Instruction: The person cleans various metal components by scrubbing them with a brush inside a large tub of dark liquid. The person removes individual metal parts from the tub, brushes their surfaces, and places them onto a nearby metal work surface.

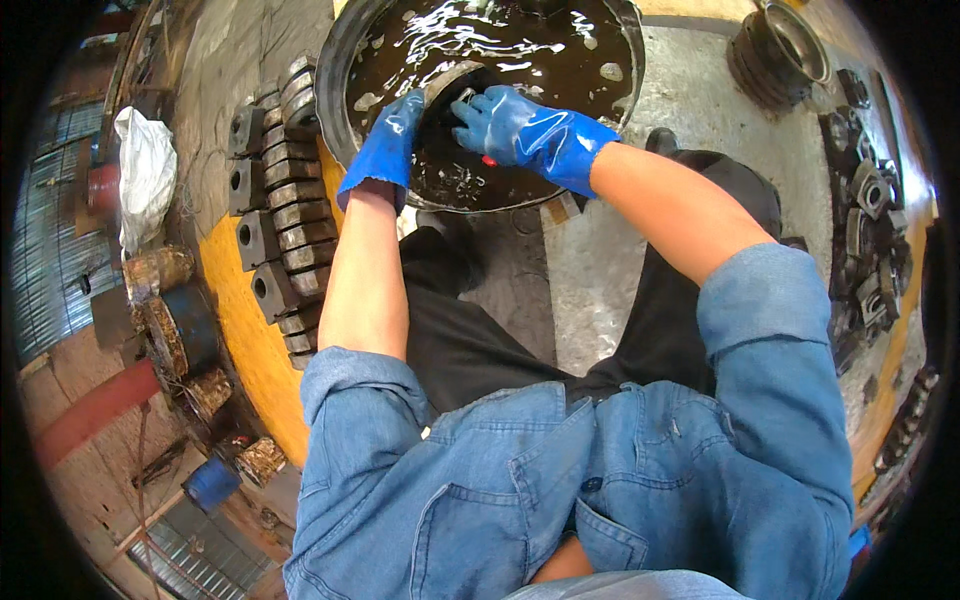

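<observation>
Both my hands wear blue rubber gloves and work over a wide round tub of dark brown liquid. My left hand is closed on the left side of a curved metal part, like a half ring, tilted with its dark hollow toward my right. My right hand reaches into that hollow with its fingers curled. A small red end shows under the right glove; the rest of what that hand holds is hidden.
Left of the tub stand rows of curved metal pieces and dark blocks with holes. A stack of metal rings stands at the far right, with dark metal parts nearer. A white sack is at the left.
</observation>
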Available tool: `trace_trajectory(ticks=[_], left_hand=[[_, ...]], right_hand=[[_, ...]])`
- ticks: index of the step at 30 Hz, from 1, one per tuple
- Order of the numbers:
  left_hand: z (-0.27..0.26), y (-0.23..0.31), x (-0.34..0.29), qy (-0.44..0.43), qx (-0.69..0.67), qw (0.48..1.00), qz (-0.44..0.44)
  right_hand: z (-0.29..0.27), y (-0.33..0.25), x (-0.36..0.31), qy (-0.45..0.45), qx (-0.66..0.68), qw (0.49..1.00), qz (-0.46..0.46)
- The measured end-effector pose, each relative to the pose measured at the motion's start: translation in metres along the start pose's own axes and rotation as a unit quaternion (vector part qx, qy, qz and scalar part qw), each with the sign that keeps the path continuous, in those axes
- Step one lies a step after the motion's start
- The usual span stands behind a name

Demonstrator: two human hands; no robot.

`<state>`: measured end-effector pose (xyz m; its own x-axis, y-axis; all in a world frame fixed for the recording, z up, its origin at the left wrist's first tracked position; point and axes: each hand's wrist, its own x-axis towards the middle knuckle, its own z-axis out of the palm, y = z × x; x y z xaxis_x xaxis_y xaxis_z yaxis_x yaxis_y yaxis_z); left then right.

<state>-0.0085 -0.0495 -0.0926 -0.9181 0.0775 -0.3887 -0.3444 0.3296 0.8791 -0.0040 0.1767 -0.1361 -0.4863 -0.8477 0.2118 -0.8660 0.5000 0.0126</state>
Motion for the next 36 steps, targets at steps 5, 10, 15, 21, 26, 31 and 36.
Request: trace_trajectory(ticks=[5,10,15,21,26,31,36], left_hand=[[-0.003,-0.016,0.002,0.011,-0.013,1.000,0.020],[-0.025,-0.039,0.024,0.001,0.032,0.999,0.035],[-0.016,-0.036,0.022,0.009,0.003,0.999,0.031],[0.011,0.005,-0.013,0.034,-0.020,0.999,0.028],[0.005,-0.021,0.002,0.030,-0.060,0.997,0.022],[0.018,-0.013,-0.010,0.022,-0.052,0.996,0.071],[0.012,-0.033,0.006,0.035,-0.010,0.995,0.098]], right_hand=[[-0.007,-0.011,0.015,-0.123,0.095,0.968,0.197],[0.015,-0.015,0.019,0.058,0.397,0.811,0.426],[0.044,-0.008,0.012,0.225,0.777,0.342,0.479],[0.046,0.005,0.024,0.200,0.852,0.195,0.443],[0.025,0.009,0.025,0.011,0.679,0.598,0.424],[0.002,0.002,0.031,-0.147,0.288,0.909,0.262],[-0.018,-0.006,0.025,-0.110,0.183,0.922,0.322]])
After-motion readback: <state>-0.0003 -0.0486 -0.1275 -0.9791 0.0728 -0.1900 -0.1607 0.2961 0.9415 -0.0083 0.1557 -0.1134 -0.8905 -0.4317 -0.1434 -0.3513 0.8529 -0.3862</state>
